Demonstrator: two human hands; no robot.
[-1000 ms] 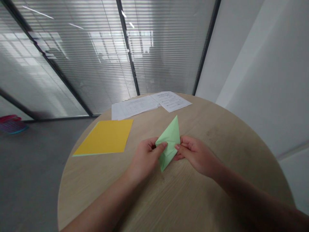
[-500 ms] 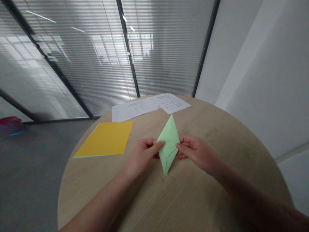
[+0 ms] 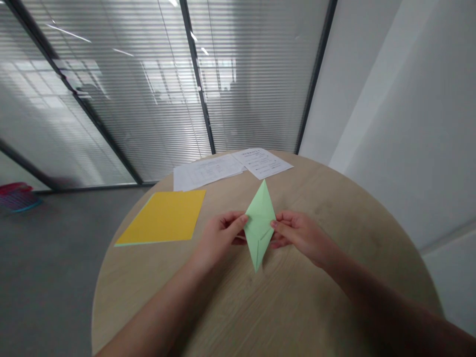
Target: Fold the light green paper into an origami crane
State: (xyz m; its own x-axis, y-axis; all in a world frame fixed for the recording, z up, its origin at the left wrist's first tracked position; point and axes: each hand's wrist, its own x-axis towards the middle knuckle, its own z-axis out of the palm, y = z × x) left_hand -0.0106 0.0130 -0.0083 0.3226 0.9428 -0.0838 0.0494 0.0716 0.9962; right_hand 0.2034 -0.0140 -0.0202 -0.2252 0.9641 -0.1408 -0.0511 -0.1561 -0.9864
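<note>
A light green sheet of paper folded into a tall diamond (image 3: 260,218) is held just above the round table, one point away from me and one toward me. Crease lines and overlapping flaps show on its lower half. At its left corner, my left hand (image 3: 222,232) pinches the paper, thumb on top and fingers beneath. My right hand (image 3: 299,233) grips the right corner in the same way, its thumb close to the edge of a flap. The fingertips under the paper are partly hidden.
Yellow paper (image 3: 163,216) with a green edge showing beneath lies to the left on the wooden table (image 3: 297,307). Printed white sheets (image 3: 208,171) lie at the far edge. Beyond stand glass panels with blinds; a red and blue basket (image 3: 18,197) sits on the floor.
The left thumb has slid outward toward the diamond's left corner, and the paper looks slightly narrower. The right hand keeps its grip. The whole view has shifted slightly.
</note>
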